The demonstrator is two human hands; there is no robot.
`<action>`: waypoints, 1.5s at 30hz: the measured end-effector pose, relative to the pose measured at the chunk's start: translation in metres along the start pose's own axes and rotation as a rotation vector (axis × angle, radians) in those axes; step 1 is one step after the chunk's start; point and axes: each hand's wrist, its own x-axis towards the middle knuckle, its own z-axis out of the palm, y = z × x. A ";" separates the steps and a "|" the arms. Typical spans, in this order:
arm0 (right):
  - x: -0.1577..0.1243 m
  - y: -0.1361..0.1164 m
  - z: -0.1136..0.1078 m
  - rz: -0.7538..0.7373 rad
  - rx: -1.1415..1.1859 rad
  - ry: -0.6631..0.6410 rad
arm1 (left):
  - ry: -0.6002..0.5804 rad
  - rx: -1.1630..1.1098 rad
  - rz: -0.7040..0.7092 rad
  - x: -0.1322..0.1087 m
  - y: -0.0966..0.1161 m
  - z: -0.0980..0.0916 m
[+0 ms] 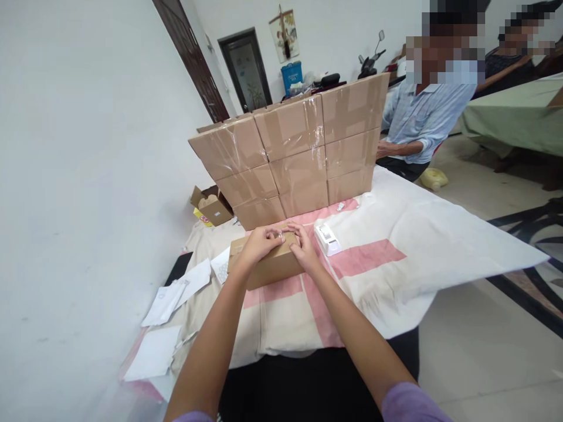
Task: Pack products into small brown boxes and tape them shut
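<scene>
A brown cardboard box (277,271) lies closed on the cloth in front of me, with both my hands at its top. My left hand (260,245) has its thumb and fingers pinched over the box top around something small and clear, too small to name. Over the right end of the box, my right hand (304,247) is curved, its thumb apart from the fingers and its fingertips close to the left ones. A white device (327,239) with a small window lies just right of the box.
Behind the box stands a tall wall of taped cardboard boxes (303,152). An open carton (214,208) is at the back left. White papers (165,302) lie along the left edge of the cloth (281,322). A person (428,111) sits beyond at right.
</scene>
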 end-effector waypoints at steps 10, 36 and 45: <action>-0.001 0.001 0.000 -0.013 -0.012 0.040 | 0.117 0.165 0.005 0.018 0.001 0.003; -0.017 0.012 -0.021 0.097 -0.116 -0.210 | 0.228 0.351 0.105 -0.009 0.007 0.018; -0.021 0.012 -0.020 -0.116 -0.373 -0.131 | 0.340 0.469 0.249 -0.048 -0.011 0.035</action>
